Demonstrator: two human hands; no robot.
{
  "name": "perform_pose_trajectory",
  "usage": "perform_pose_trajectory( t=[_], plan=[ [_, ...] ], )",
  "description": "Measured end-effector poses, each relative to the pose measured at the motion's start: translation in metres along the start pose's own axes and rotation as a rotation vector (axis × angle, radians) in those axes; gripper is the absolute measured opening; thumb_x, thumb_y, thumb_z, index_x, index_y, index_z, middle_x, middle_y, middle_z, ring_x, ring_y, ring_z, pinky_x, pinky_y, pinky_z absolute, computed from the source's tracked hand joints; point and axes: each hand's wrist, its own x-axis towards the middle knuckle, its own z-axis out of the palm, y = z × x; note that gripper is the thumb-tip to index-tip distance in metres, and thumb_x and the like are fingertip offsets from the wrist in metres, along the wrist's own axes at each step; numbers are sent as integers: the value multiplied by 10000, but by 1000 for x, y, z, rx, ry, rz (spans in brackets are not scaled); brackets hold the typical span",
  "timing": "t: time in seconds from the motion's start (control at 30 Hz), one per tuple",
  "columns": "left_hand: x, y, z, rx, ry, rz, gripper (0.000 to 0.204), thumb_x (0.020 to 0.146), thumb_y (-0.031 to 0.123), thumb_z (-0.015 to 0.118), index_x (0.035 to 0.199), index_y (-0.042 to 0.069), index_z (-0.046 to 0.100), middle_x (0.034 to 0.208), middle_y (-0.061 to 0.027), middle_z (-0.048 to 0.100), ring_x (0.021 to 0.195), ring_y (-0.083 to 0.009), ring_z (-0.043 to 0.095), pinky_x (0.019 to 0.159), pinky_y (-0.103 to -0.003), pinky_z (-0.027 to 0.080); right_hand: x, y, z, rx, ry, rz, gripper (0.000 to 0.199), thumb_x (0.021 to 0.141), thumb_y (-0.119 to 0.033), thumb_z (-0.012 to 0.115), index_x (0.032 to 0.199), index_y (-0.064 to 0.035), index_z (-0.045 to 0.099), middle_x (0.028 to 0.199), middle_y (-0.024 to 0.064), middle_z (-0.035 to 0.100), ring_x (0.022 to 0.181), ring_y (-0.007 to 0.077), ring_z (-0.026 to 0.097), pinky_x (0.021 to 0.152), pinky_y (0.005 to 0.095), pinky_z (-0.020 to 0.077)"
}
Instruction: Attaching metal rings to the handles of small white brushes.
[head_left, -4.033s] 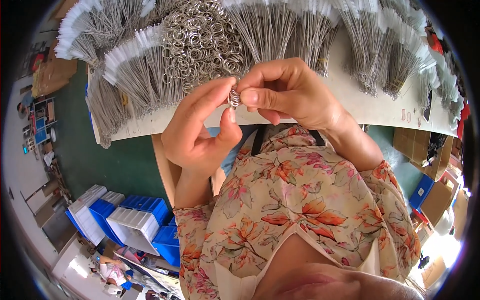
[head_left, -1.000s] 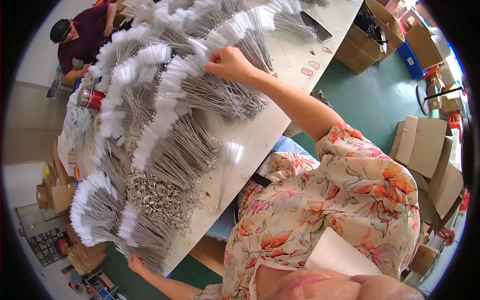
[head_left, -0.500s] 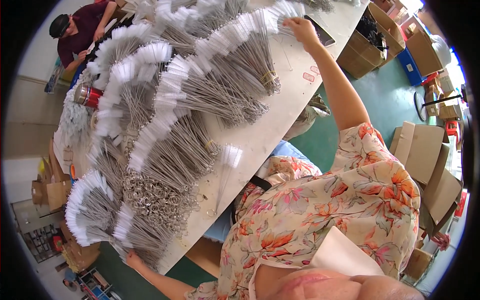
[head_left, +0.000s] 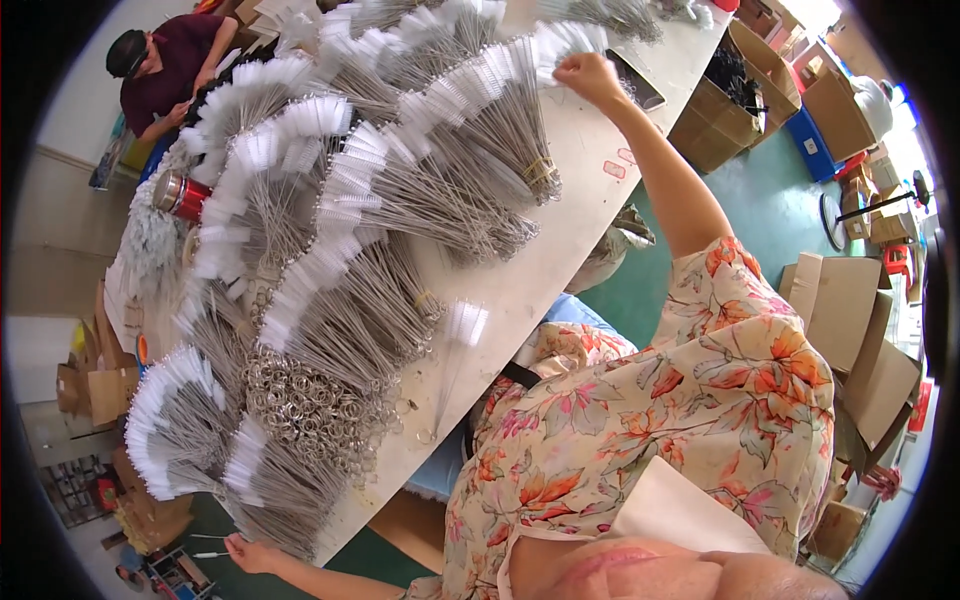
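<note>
Head: left hand (head_left: 254,556) pinches thin rods (head_left: 211,555), lower left; right hand (head_left: 592,80) curled by brushes (head_left: 562,48), hold unclear; light pinch advisable.

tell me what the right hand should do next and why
Probably lift the right hand slowly from the white brush heads it has reached: the hand is curled at their edge, the bristles crowd together, and I cannot tell whether it grips one, so a slow lift might show that without dragging neighbours.
</note>
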Motion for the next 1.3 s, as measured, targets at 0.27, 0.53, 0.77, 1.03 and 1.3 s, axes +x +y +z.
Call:
perform_pose_trajectory(
  t=[0.27, 0.53, 0.77, 1.03, 1.3],
  plan=[
    [-80, 176, -9, -636, -600, -353, 311, 920, 173, 484, 1169, -10, 525, 797, -2, 473, 536, -40, 357, 428, -170, 272, -83, -148, -47, 1122, -199, -219, 218, 938, -201, 413, 938, -22, 538, 804, 23, 519, 702, 96, 505, 609, 256, 447],
    [-215, 270, 84, -1092, -1123, -274, 277, 912, 149, 488, 1044, -74, 588, 719, 15, 414, 624, -70, 339, 532, -218, 279, -193, -284, 64, 1483, -926, -186, 224, 966, -182, 393, 1033, -15, 527, 996, 82, 549, 952, 163, 540, 827, 357, 518],
    [-260, 283, 111, -665, -553, 598, 90, 852, 21, 535, 936, 14, 565, 889, -96, 548, 706, -166, 580, 623, -280, 459, -265, -309, 70, 1239, -810, -550, 266, 914, -236, 517, 1132, -94, 574, 793, 39, 582, 1000, 154, 483, 859, 284, 401],
    [-283, 265, 97, -834, -716, 524, 127, 771, -84, 596, 882, -26, 618, 1050, -137, 489, 653, -165, 572, 584, -253, 505, -262, -268, 93, 1539, -1212, 183, 307, 924, -297, 487, 1024, -31, 602, 870, 49, 627, 780, 140, 604, 766, 289, 508],
    [-259, 258, 78, -497, -473, 1057, 644, 689, 143, 763, 1240, 14, 457, 1187, -143, 434, 1079, -247, 458, 792, -307, 445, -227, -264, 67, 1252, -1273, -44, 168, 923, -166, 477, 910, -38, 585, 724, 22, 591, 618, 123, 560, 559, 240, 453]
  ],
)
